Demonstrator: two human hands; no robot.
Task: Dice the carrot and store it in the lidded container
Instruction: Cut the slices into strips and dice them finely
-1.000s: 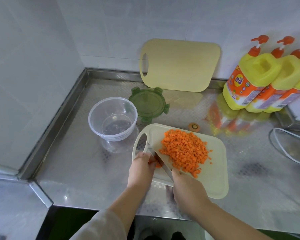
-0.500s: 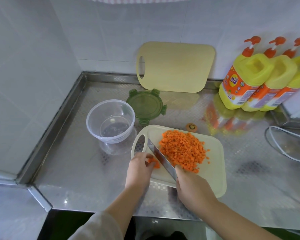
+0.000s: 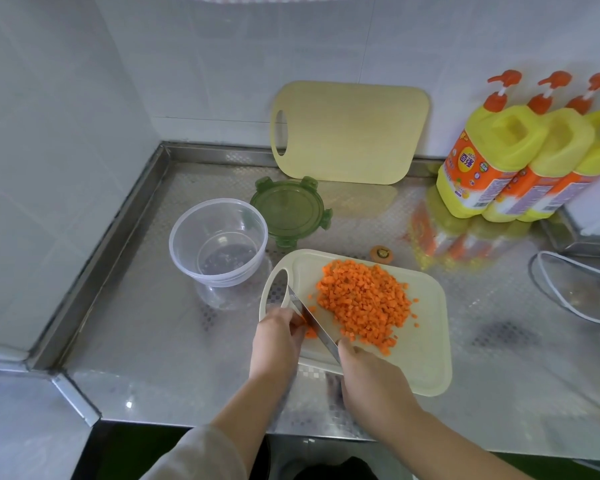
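Observation:
A heap of diced carrot (image 3: 364, 301) lies on a cream cutting board (image 3: 420, 362) on the steel counter. My right hand (image 3: 368, 372) grips the handle of a knife (image 3: 309, 317), whose blade runs up-left across the board's left end. My left hand (image 3: 278, 337) pinches a small remaining carrot piece (image 3: 309, 332) against the board, just left of the blade. A clear round container (image 3: 219, 244) stands empty to the left of the board. Its green lid (image 3: 288, 209) lies flat behind it.
A second, yellow cutting board (image 3: 350, 133) leans on the back wall. Three yellow detergent bottles (image 3: 520, 161) stand at the back right. A carrot end (image 3: 381, 252) lies behind the board. A white cable (image 3: 568, 292) lies at the right. Walls close the left and back.
The knife blade has shifted slightly left toward my left hand's fingers. Both hands stay at the board's left end; the view has tilted a little.

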